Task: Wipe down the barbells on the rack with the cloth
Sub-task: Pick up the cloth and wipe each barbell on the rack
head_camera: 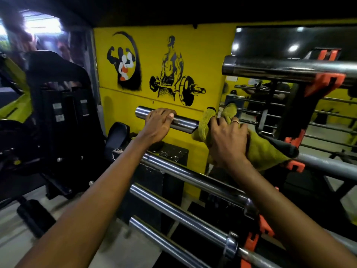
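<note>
In the head view, our left hand [158, 122] curls its grip over the far-left end of one bar [183, 121], we judge to steady it against rolling. Just to its right, our right hand [228, 138] bunches the cloth [266, 153] in a closed grip. The cloth is wrapped over the same bar so the rub reaches round the steel, and its loose tail hangs right, toward the rack [287, 117].

We count five bars on the rack: a top bar [280, 69] at far right, the held one, and three lower bars [185, 176] nearer us. There is one cloth. A mirror [247, 88] on the right repeats more bars, which we leave uncounted.
</note>
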